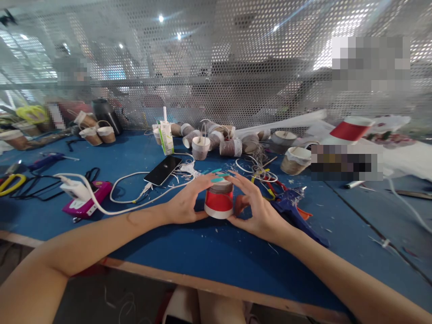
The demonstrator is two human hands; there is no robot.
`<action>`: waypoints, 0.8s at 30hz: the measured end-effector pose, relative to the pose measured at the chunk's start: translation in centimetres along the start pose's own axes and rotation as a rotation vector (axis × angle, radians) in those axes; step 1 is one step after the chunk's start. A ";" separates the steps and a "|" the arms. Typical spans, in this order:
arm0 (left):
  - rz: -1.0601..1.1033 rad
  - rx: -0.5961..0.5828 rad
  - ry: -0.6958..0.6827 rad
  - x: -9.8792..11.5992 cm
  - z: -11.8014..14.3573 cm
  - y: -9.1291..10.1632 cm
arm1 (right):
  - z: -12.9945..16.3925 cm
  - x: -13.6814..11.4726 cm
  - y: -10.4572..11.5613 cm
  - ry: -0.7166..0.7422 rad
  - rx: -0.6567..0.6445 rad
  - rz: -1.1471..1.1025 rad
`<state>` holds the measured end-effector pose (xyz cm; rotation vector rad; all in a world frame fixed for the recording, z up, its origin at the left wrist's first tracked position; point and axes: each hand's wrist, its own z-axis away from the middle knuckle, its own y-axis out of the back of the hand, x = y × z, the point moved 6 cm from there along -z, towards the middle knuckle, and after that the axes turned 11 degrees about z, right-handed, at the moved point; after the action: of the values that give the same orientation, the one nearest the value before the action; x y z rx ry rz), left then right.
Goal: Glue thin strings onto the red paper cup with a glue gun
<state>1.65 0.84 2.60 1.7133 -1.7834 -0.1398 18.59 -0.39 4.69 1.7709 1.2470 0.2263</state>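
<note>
My left hand [184,200] and my right hand [254,207] hold a red-and-white cup [218,202] from both sides near the table's front. Their thumbs are low on the cup, and the long turquoise-nailed fingers meet over its top. A grey-brown piece [220,186] with a pale top sits at the cup's upper end; fingers partly cover it, and I cannot tell whether it is inside the cup or on it. Just right of my right hand lies a blue glue gun [292,204], close to red- and yellow-handled tools.
Left of my hands are a phone [163,170] with a white cable and a magenta power strip [91,198]. A drink carton [166,138] and several small cup baskets [200,148] line the back. Another red-and-white cup [351,129] lies tilted at right. Perforated metal mesh [189,90] stands behind.
</note>
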 end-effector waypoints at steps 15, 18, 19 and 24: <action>-0.469 0.410 -0.035 1.1 -0.1 2.0 | -0.3 -0.3 1.1 -0.085 0.115 0.229; -0.511 0.453 0.011 1.1 -0.2 2.3 | -0.1 -1.3 1.4 0.048 0.159 0.312; -0.515 0.461 0.034 1.1 -0.2 2.3 | -0.1 -1.7 1.5 0.100 0.172 0.345; -0.468 0.476 0.106 0.8 -0.3 2.6 | -0.4 -4.3 3.0 0.320 0.151 0.429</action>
<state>-0.37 0.58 4.48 2.4096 -1.3783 0.1913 18.29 -3.82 8.63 2.1861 1.1070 0.7005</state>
